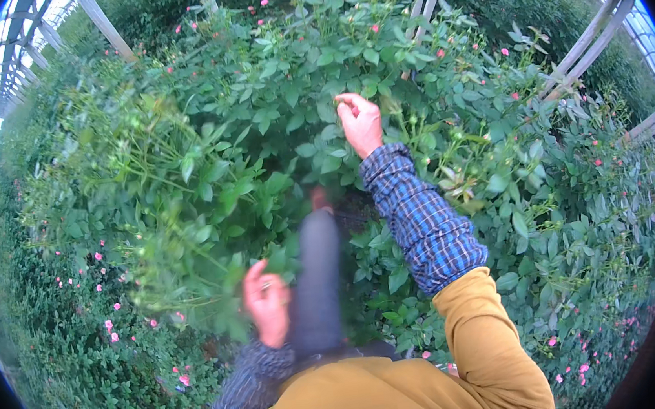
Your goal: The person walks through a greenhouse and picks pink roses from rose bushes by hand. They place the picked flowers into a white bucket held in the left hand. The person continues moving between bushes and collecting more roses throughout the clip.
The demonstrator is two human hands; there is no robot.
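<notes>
My right hand (361,125) reaches forward into the leafy rose bushes (283,75). Its thumb and fingers are pinched together beside green leaves, and whatever lies between the tips is too small to make out. Lower and to the left, my left hand (267,303) is held near my body, slightly blurred. Its fingers are loosely bent and apart, with nothing visible in them. Next to it, long green rose stems (175,176) with leaves and buds lean in from the left, partly smeared.
My dark trouser leg (317,284) stands among the plants. Rose bushes with pink blooms (109,326) grow on both sides. Slanting pale posts (103,25) rise at the back left, with more posts (592,41) at the right under an arched frame.
</notes>
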